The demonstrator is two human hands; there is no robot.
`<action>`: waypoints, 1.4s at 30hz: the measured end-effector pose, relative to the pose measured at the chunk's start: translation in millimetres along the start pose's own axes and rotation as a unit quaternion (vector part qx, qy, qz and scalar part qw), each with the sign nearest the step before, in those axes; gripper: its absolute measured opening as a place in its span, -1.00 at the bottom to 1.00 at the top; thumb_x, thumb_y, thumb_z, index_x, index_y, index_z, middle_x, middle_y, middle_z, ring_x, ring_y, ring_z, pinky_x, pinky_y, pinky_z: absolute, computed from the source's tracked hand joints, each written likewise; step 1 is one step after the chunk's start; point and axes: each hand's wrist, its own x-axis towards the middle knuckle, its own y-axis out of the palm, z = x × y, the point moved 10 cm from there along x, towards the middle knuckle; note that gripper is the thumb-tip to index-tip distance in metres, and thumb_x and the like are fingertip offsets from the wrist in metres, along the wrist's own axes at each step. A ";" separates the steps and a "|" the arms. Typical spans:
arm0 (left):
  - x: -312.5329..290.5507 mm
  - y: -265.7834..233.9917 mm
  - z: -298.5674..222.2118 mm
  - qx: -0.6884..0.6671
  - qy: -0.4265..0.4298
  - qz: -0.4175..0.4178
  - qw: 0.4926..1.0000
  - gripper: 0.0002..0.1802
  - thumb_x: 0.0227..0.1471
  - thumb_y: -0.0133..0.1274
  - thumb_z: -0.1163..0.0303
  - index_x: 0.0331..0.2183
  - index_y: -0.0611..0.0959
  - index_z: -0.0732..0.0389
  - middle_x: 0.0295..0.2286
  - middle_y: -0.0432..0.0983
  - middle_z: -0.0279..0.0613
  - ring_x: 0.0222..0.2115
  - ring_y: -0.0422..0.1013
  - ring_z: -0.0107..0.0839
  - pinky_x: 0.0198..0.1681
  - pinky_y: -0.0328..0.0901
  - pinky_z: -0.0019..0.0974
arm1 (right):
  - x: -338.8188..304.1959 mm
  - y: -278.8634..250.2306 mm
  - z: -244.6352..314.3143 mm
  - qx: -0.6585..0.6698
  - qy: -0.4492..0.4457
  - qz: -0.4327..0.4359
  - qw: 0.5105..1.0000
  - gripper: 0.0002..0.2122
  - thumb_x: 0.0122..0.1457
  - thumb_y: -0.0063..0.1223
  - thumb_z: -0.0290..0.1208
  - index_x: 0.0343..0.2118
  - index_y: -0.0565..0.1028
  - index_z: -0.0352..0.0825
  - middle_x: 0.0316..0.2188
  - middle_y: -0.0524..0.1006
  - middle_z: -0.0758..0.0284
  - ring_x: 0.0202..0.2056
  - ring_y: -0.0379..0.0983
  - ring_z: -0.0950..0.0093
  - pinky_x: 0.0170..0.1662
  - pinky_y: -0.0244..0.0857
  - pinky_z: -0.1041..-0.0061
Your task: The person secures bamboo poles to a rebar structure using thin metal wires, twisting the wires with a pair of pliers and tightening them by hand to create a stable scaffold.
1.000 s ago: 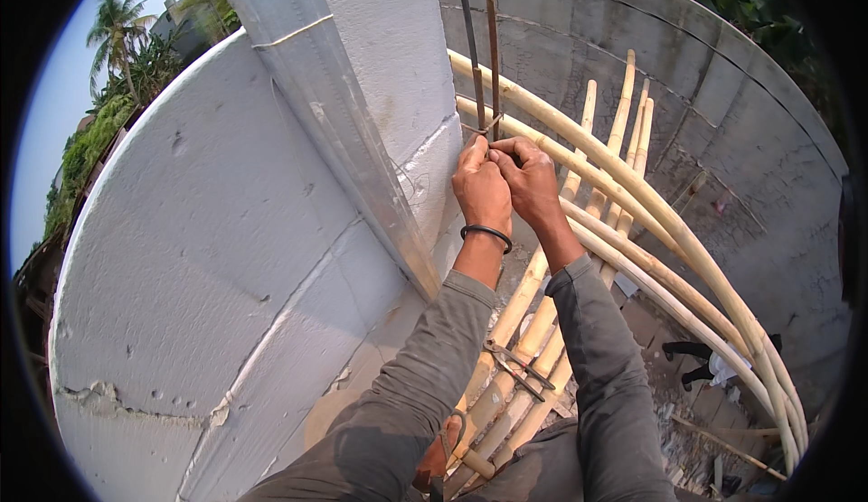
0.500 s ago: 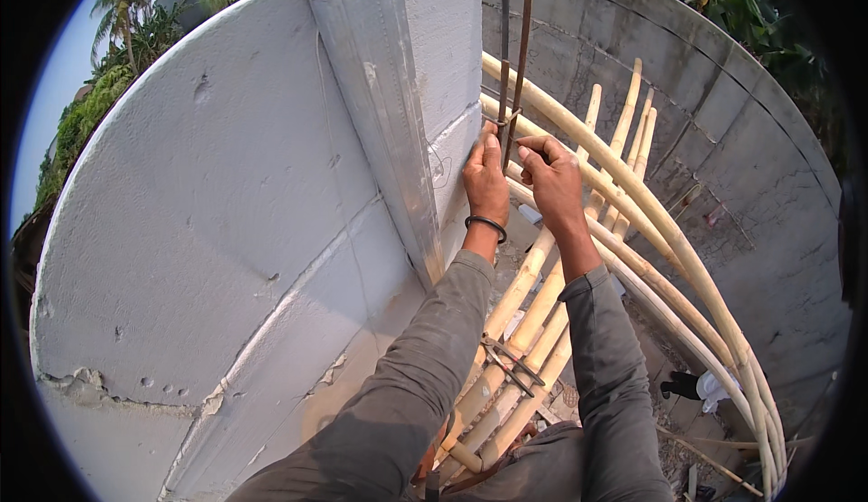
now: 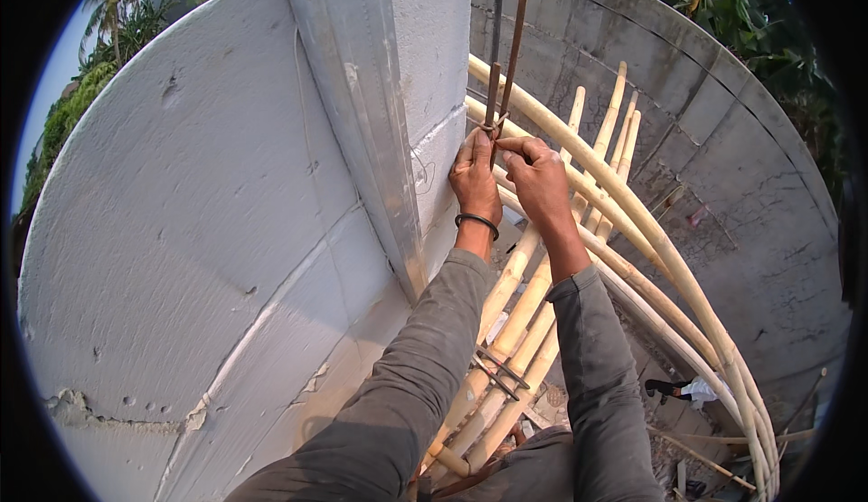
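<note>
Two rusty steel rebars stand upright at the wall's edge, with a thin ring of wire or a bent bar around them at finger height. My left hand, with a black band on its wrist, is closed against the rebars just under that ring, thumb on top. Facing it, my right hand pinches thumb and forefinger together at the right side of the bars. Whatever lies between those fingertips is too small to make out. A loose, thin wire curl hangs on the wall left of my hands.
On the left is a pale block wall with a long metal channel against it. Bamboo poles form a scaffold beneath me; more poles cross at right. A grey concrete wall stands behind. Below right, a person's dark-clad leg shows.
The view has shifted slightly, so wall and rebars sit further left. My right hand has come closer to the left hand and the bars, its fingertips now beside the ring.
</note>
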 end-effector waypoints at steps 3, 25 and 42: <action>-0.3 1.3 -2.8 0.022 0.010 0.014 1.000 -0.66 0.24 -0.01 0.25 -0.12 0.58 0.33 -0.20 0.54 -0.25 -0.22 0.43 -0.51 -0.11 0.32 -0.43 | -3.8 6.1 35.9 -0.149 -0.100 -0.007 0.984 -0.83 0.11 0.02 -0.48 -0.27 0.57 -0.39 -0.32 0.52 0.06 -0.31 0.50 0.16 -0.22 0.36 0.23; -6.4 1.2 -9.4 -0.020 -0.023 -0.023 0.999 -0.67 0.18 0.04 0.28 -0.10 0.62 0.30 -0.24 0.53 -0.32 -0.23 0.39 -0.56 -0.12 0.25 -0.46 | 5.1 2.2 8.6 0.129 0.070 -0.032 0.989 -0.84 0.13 0.16 -0.47 -0.36 0.49 -0.50 -0.43 0.57 0.26 -0.45 0.53 0.61 -0.37 0.43 0.57; -0.8 -3.8 7.5 -0.029 -0.027 0.014 0.999 -0.58 0.26 -0.08 0.26 0.01 0.52 0.36 -0.08 0.49 -0.17 -0.12 0.40 -0.48 -0.02 0.28 -0.43 | -2.1 18.3 58.4 -0.243 -0.261 -0.119 0.926 -0.85 0.02 0.18 -0.45 -0.46 0.42 -0.35 -0.43 0.38 0.22 -0.39 0.40 0.23 -0.30 0.26 0.23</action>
